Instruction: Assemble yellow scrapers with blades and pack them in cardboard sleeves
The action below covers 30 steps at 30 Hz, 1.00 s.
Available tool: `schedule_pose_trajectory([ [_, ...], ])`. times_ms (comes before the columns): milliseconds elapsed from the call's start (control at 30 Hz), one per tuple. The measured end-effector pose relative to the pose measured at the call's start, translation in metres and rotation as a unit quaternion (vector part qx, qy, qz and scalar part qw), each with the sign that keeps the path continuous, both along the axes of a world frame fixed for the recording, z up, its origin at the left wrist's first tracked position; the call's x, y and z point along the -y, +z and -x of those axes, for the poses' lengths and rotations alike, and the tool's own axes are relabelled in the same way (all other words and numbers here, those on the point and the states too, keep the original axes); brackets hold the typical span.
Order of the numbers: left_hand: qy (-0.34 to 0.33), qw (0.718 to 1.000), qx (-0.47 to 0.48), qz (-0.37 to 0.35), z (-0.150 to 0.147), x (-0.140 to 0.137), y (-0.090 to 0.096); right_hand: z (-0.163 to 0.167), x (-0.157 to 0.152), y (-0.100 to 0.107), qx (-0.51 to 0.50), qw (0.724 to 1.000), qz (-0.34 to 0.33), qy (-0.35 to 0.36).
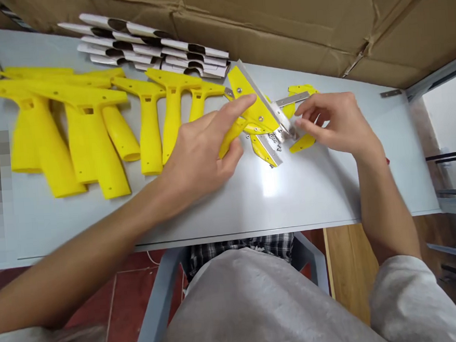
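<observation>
My left hand (201, 149) is wrapped around the handle of a yellow scraper (252, 104), its index finger stretched along the head. A metal strip runs along the scraper's slanted far edge, and small fasteners show in the yellow face. Close to the lower end of that strip is my right hand (336, 124). Its fingers are curled, with thumb and index tip slightly apart and nothing visible between them. Beneath lie loose yellow head pieces (303, 143) with metal strips (292, 99), and several small screws (276, 139). The palm side of my left hand is hidden.
Several yellow handles (173, 112) stand on the left of the white table (230, 210). Behind them is a stack of black-and-white card sleeves (156, 40). Brown cardboard (280, 26) walls the back. A small metal strip (391, 93) lies at the right.
</observation>
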<state>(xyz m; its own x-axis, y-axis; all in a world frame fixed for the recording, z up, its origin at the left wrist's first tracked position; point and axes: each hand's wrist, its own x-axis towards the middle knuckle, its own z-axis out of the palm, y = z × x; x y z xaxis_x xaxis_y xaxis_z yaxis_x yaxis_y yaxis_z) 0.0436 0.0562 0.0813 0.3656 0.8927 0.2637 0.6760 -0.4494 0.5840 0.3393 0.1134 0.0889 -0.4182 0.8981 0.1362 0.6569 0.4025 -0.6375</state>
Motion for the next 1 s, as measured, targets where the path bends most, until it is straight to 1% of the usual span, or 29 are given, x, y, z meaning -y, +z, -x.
schedule_pose_trajectory([
  [33,-0.004,1.000,-0.010,-0.021,0.001,-0.001,-0.003,-0.003,-0.001,0.001,0.025,0.999,0.013,0.024],
  [100,-0.008,0.999,-0.039,-0.023,0.002,-0.003,-0.008,-0.004,0.000,0.001,0.054,0.995,0.038,0.073],
  [167,-0.010,0.998,-0.059,-0.023,0.003,-0.003,-0.011,0.002,0.003,-0.001,0.076,0.989,0.045,0.114],
  [233,-0.009,0.997,-0.078,-0.020,0.004,-0.004,-0.012,0.009,0.007,-0.003,0.090,0.986,0.044,0.133],
  [367,0.004,0.994,-0.105,-0.004,0.004,-0.002,-0.012,0.020,0.012,-0.011,0.120,0.982,0.032,0.140],
  [667,0.032,0.985,-0.160,-0.049,0.002,0.003,-0.008,0.023,0.014,-0.021,0.139,0.978,0.002,0.155],
  [800,0.035,0.980,-0.182,-0.068,0.004,-0.001,-0.010,0.021,0.013,-0.021,0.139,0.981,-0.012,0.135],
  [1000,0.001,0.973,-0.216,-0.080,0.005,-0.001,-0.014,0.019,0.011,-0.023,0.104,0.989,-0.033,0.097],
])
